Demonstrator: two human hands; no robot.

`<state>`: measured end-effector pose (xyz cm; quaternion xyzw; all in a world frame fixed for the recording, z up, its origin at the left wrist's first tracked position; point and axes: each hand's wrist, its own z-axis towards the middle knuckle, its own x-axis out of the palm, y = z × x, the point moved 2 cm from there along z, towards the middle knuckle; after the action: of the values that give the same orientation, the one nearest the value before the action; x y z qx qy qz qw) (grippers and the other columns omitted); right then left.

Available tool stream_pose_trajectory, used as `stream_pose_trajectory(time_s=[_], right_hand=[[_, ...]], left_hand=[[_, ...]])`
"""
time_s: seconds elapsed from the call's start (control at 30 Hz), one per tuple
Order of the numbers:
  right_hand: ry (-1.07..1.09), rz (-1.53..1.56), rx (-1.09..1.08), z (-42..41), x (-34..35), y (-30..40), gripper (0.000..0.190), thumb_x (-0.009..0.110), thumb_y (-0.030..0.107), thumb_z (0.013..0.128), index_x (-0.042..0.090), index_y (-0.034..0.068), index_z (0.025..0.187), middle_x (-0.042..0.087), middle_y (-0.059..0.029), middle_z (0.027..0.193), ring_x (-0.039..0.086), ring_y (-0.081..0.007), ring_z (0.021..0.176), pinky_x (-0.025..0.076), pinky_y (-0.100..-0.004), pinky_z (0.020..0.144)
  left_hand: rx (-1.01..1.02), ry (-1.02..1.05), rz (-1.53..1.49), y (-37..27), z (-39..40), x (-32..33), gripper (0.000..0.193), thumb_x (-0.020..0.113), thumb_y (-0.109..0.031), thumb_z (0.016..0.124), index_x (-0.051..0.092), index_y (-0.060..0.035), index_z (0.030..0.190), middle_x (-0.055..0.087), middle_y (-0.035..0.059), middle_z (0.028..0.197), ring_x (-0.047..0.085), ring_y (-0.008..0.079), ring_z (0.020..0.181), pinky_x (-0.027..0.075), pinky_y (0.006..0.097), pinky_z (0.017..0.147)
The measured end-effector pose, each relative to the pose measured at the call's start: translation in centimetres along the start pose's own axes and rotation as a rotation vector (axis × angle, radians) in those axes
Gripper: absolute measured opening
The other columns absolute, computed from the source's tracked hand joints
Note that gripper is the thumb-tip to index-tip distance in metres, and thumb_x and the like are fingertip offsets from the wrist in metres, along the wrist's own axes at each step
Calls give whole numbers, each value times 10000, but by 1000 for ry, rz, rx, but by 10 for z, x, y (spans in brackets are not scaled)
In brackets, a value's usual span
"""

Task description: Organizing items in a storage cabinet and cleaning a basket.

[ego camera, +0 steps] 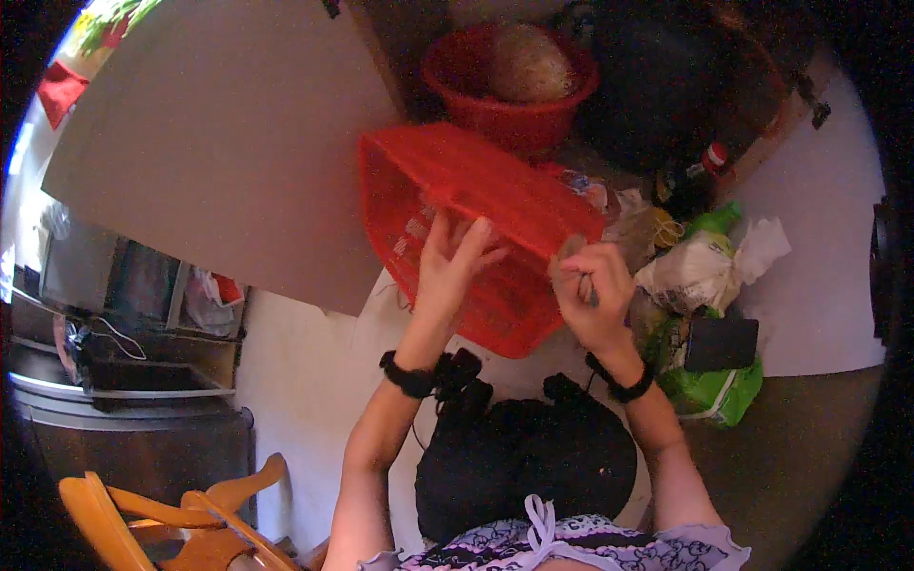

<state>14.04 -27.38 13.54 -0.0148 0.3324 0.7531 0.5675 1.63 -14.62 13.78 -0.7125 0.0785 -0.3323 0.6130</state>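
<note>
A red plastic basket (493, 185) is tipped on its side in front of me, its opening turned towards my body. My left hand (457, 250) reaches in at the opening with its fingers spread, close to the upper rim; whether it touches the wall is unclear. At the basket's right corner is my right hand (596, 285), its fingers curled around a small brownish thing that I cannot make out. A black band sits on each wrist.
Behind the basket stands a red basin (514, 114) holding a pale rounded thing. Tied plastic bags (696, 275), a green package (721, 392) and a dark flat device (721, 344) lie at right. A large brown panel (228, 157) rises at left, above a wooden chair (200, 521).
</note>
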Motion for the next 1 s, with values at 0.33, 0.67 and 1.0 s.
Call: stream_pose_trajectory(time_s=[0.33,0.67,1.0], right_hand=[[334,87,177,17,-7,5,203,695,178,737,551,73,836,562,-88,755,572,-255,692,455,-335,629],[429,-72,444,25,-16,9,241,634,195,799,492,43,921,571,-129,776,548,-226,675,428,-323,628],[400,-28,357,40,-28,43,268,633,186,779,498,45,963,548,-142,908,553,-330,865,445,-387,745]], left_hand=[[-64,-78,-22,22,-1,9,231,515,-152,894,402,-30,1053,520,64,1041,543,143,914,499,308,735],[-19,-105,104,2,-6,7,175,502,-131,889,398,-26,984,508,53,971,517,100,870,485,263,693],[56,-131,330,7,-19,2,187,488,-58,833,437,10,999,494,40,877,461,100,748,407,260,631]])
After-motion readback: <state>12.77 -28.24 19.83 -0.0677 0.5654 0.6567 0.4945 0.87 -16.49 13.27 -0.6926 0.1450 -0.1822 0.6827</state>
